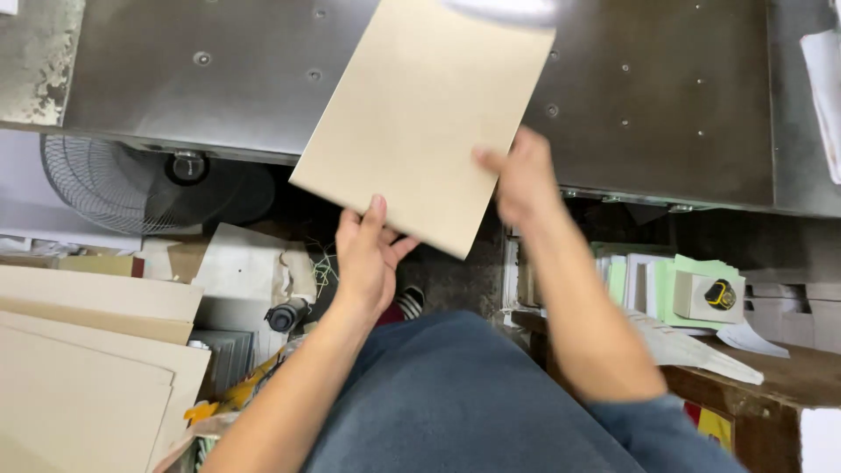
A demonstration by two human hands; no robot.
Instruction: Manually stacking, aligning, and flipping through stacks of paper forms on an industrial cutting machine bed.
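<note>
Fingers of the left hand (368, 254) and right hand (524, 180) each have a grip on the near edge of a flat rectangular beige cardboard sheet (425, 114), which is tilted over the grey metal tabletop (657, 96). More beige boards (88, 368) lie stacked at lower left.

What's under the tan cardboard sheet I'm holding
Under the cardboard sheet, held by the left hand and right hand, lies the grey metal table with small holes. Whatever sits directly beneath the sheet is covered.

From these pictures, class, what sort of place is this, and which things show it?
Probably a paper or card-cutting workshop: both hands hold a tan board over a steel machine table, with stacked boards beside it.
</note>
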